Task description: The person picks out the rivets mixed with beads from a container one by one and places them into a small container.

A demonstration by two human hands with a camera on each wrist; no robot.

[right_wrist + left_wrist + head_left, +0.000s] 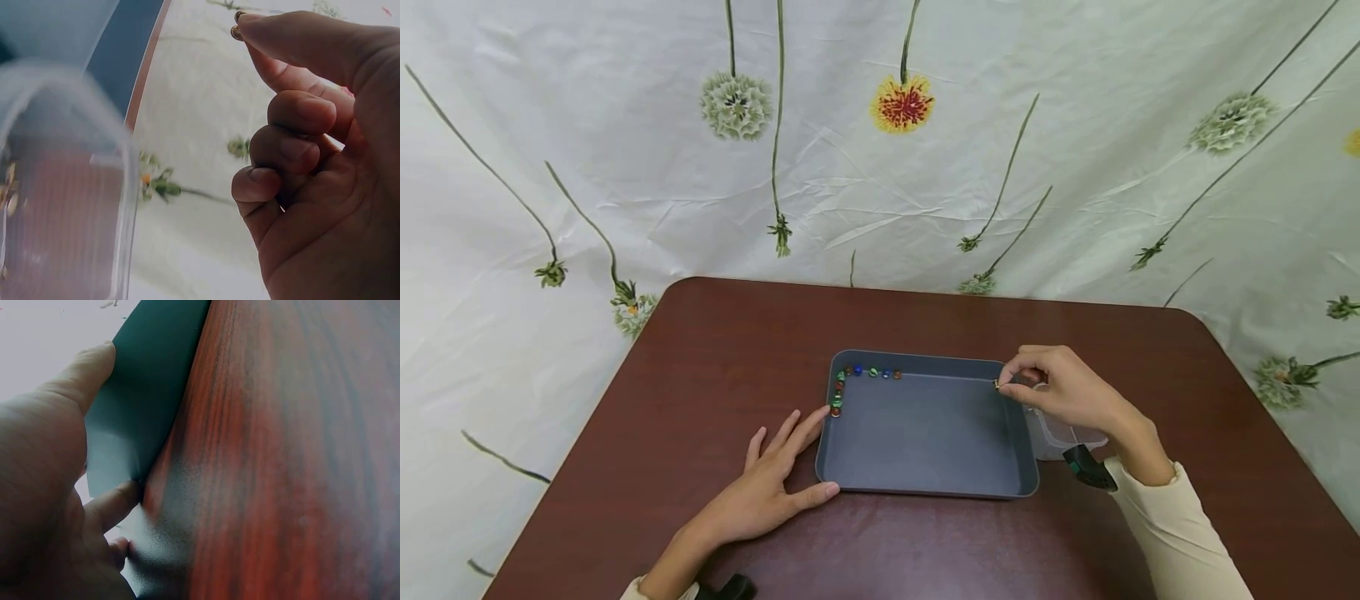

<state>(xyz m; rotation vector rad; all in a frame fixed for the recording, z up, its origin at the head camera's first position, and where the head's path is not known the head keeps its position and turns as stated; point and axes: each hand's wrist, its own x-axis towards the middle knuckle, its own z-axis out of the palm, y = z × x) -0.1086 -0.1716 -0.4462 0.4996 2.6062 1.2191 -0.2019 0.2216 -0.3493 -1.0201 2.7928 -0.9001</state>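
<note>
A dark grey rectangular tray (925, 433) lies on the table. My left hand (760, 496) spreads its fingers at the tray's left side, with thumb and fingertips touching its rim; the left wrist view shows that hand (47, 462) against the tray's outer wall (140, 381). Above the tray's far right corner, my right hand (1060, 383) pinches a small gold-coloured piece (237, 31) between thumb and forefinger; its exact kind is too small to tell. Several coloured glass marbles (858, 370) sit inside the tray, in a line down the left wall and along the far wall's left part.
Right of the tray, partly under my right hand and wrist, stands a clear plastic box (1052, 442). Several gold-coloured pieces (11, 194) show inside it in the right wrist view. The reddish-brown table (737, 333) ends at a flower-printed cloth (850, 183) behind.
</note>
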